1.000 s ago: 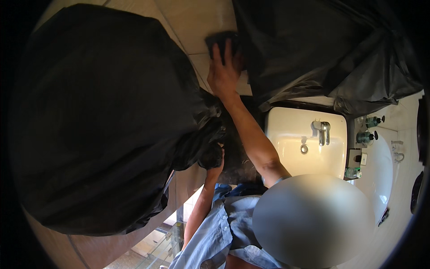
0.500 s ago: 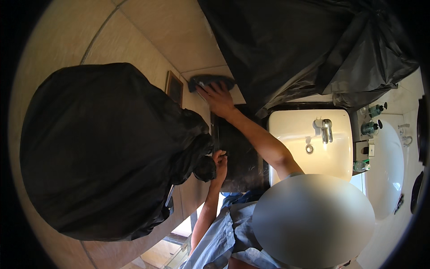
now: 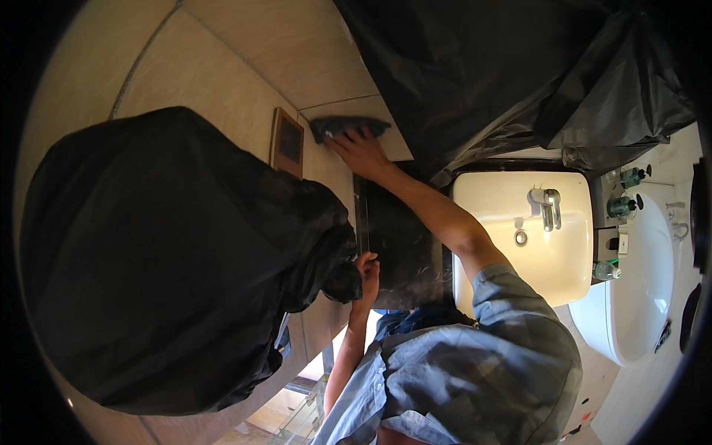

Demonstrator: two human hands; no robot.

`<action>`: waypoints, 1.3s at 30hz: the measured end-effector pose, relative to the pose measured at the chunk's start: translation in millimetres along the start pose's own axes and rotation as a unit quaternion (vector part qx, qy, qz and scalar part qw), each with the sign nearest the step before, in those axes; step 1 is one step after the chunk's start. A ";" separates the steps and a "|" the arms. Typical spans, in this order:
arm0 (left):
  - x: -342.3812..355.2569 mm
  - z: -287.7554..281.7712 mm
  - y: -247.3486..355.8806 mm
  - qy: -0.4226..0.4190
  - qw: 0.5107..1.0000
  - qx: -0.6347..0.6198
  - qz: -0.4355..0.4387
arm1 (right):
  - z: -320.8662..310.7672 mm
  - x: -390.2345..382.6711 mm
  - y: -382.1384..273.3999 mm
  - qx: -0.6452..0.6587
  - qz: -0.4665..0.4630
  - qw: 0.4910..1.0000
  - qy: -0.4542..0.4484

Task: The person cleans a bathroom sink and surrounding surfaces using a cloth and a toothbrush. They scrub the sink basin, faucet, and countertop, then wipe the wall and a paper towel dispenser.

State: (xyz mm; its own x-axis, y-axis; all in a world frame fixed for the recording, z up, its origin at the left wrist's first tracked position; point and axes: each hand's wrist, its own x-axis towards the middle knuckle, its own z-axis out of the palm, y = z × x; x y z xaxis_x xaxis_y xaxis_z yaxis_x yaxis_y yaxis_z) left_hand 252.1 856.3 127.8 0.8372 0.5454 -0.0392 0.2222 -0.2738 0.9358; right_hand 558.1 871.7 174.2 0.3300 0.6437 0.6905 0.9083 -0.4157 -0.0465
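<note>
My right hand (image 3: 361, 154) is pressed on a bunched dark cloth (image 3: 334, 127), holding it against the beige tiled wall in the corner. Its fingers curl over the cloth's near edge. Lower down, my left hand (image 3: 367, 276) is closed at the gathered, knotted end of a big bulging black plastic bag (image 3: 170, 259). That bag fills the left side, and its folds partly hide the left fingers. Between my two hands lies a dark stone-like counter (image 3: 404, 252).
A cream washbasin (image 3: 475, 245) with a chrome tap (image 3: 547, 209) is set right of the counter. Soap pump bottles (image 3: 623, 206) stand beyond it. A black plastic sheet (image 3: 504, 74) covers the upper right. A brown-framed wall plate (image 3: 288, 143) is beside the bag.
The view has shifted a little, so the basin sits further right and the bag further left. My right hand stays on the cloth, and my left hand stays at the bag's gathered end.
</note>
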 end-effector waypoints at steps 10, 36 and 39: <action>13.0 5.7 19.7 -0.061 0.997 0.040 -0.027 | 36.7 -141.9 76.6 -0.055 -0.093 0.980 -0.169; 46.4 16.0 7.5 -0.050 0.993 -0.009 0.104 | -169.3 108.5 8.8 -0.061 0.172 0.963 0.197; 44.7 16.9 21.4 -0.057 0.995 -0.029 0.073 | -196.0 143.0 6.7 -0.096 0.145 0.959 0.225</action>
State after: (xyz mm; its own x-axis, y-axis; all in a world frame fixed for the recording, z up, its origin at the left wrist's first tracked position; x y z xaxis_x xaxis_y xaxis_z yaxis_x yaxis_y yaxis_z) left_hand 302.7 861.4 140.2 0.9107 0.4085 0.0619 0.0680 -0.2959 0.9528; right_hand 561.0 835.1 414.1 0.3780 0.1583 0.9122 0.7165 -0.6740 -0.1799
